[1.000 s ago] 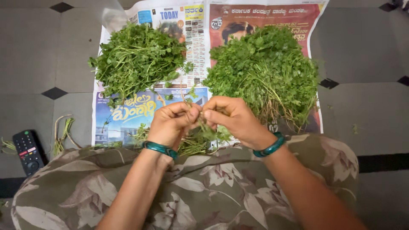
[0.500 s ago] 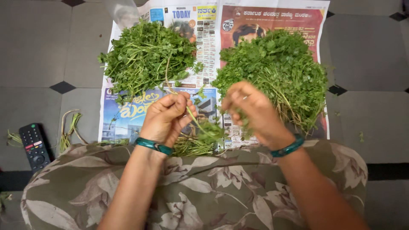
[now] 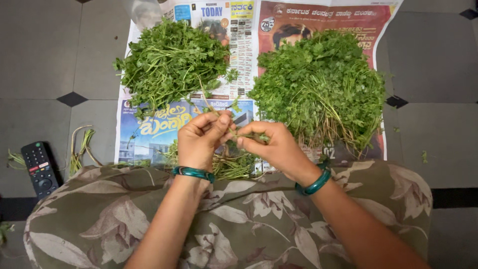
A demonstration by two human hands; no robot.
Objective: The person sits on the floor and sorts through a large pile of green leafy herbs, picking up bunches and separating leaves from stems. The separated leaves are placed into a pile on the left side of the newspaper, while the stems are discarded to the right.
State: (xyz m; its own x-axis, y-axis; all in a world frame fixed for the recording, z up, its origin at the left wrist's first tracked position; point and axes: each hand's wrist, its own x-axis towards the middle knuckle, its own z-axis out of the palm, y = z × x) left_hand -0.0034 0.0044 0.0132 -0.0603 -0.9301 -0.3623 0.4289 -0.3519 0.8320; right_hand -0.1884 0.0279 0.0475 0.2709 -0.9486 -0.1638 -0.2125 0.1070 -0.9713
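Head view: left hand (image 3: 201, 140) and right hand (image 3: 276, 148), fingertips pinching one thin herb sprig (image 3: 234, 133) between them, above newspaper's (image 3: 149, 139) near edge; trimmed heap (image 3: 172, 62) far-left, rooted heap (image 3: 321, 89) far-right. Best handled, by judgement: grip close to the break, snap cleanly.

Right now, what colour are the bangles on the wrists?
Teal green bangles, one on each wrist, seen in the head view.
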